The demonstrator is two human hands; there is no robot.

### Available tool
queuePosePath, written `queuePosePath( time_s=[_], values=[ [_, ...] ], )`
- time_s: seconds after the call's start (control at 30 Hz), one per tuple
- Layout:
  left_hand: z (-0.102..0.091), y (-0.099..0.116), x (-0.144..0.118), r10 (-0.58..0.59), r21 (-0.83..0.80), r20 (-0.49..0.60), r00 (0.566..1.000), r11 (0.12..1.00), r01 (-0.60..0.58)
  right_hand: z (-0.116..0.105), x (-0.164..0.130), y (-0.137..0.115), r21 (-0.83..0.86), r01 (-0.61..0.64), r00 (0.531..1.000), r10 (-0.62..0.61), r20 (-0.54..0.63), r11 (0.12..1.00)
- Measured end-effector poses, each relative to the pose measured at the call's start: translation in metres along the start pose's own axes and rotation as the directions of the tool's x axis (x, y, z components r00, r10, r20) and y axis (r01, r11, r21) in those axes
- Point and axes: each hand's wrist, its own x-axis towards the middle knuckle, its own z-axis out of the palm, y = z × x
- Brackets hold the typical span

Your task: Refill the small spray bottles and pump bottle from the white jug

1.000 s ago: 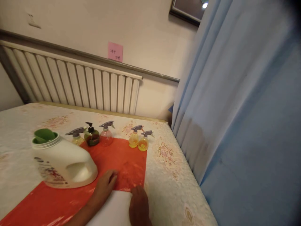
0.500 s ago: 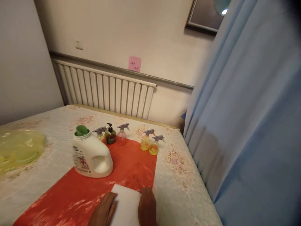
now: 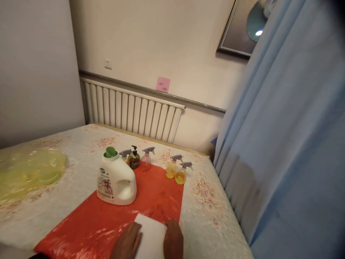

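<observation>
A white flat rectangular block (image 3: 151, 237), like foam or a folded cloth, lies on the red plastic sheet (image 3: 88, 219) at the bottom of the view. Along its left edge my left hand (image 3: 126, 241) is closed, fingers together. My right hand (image 3: 173, 240) grips the opposite edge, with fingertips near the upper right corner. The lower end of the block runs out of view. Beyond my hands stands a white detergent jug (image 3: 115, 183) with a green cap (image 3: 110, 153) set in its mouth.
Behind the jug are a dark green pump bottle (image 3: 134, 160), a pink spray bottle (image 3: 146, 163) and a partly hidden sprayer. Two yellow spray bottles (image 3: 170, 169) stand farther right. A yellow translucent plastic item (image 3: 35, 165) lies left. A blue curtain (image 3: 272, 126) borders the right side.
The view has tilted up and turned slightly left, so everything appears shifted right and a little lower. Both hands keep their places at the white block's edges.
</observation>
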Motion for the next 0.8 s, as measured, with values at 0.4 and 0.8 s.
queuePosePath(
  time_s=[0.4, 0.8],
  values=[
    [-0.019, 0.014, 0.007, 0.019, -0.183, 0.052, 0.998, 0.983, -0.009, -0.005, 0.001, -0.004, -0.031, 0.037, 0.999, -0.037, 0.001, 0.999],
    [-0.038, -0.007, -0.044, 0.095, -0.198, -0.048, 0.994, 0.975, -0.102, -0.01, 0.004, -0.011, -0.058, 0.014, 1.0, -0.013, 0.018, 0.998]
  ],
)
